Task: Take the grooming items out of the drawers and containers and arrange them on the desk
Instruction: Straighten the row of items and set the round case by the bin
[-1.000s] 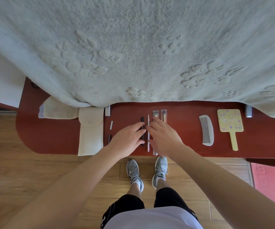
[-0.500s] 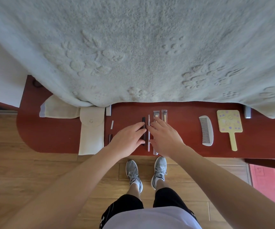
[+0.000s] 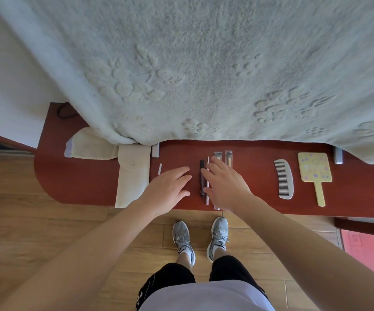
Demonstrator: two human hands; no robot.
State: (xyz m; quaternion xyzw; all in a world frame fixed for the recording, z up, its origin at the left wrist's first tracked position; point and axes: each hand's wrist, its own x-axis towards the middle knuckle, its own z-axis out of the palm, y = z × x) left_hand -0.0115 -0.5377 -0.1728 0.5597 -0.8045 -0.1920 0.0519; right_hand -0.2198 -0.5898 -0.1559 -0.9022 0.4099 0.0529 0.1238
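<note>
1. Red-brown counter point(image 3: 248, 176) runs across the view, its far part covered by a pale textured blanket point(image 3: 204, 63) that drapes down over it.
2. Near the middle of the bare strip lie a black tube point(image 3: 202, 176), a thin white stick point(image 3: 208, 199) just right of it, and two sleeved brushes point(image 3: 223, 154). All lie side by side and point away from the person.
3. Over the thin white stick and the lower parts of the sleeved brushes lies the right hand point(image 3: 224, 187). Its fingers point(image 3: 206, 172) are straight and slightly spread, with a fingertip at the black tube. It grips nothing; whether it presses on the items I cannot tell.
4. Just left of the black tube, apart from it, the left hand point(image 3: 170, 187) is flat with straight fingers and holds nothing.
5. A short white stick point(image 3: 159, 169) lies just beside the left hand's outer edge.
6. Further left, a cream pouch point(image 3: 133, 176) with a snap flap overhangs the near edge, and a folded cloth point(image 3: 89, 147) beside it is partly tucked under the blanket.
7. Well apart to the right lie a white comb point(image 3: 283, 179) and a yellow hand mirror point(image 3: 314, 167), its handle toward the near edge.
8. Below is a wooden floor point(image 3: 46, 232), with grey sneakers point(image 3: 183, 239) near the counter's edge.
</note>
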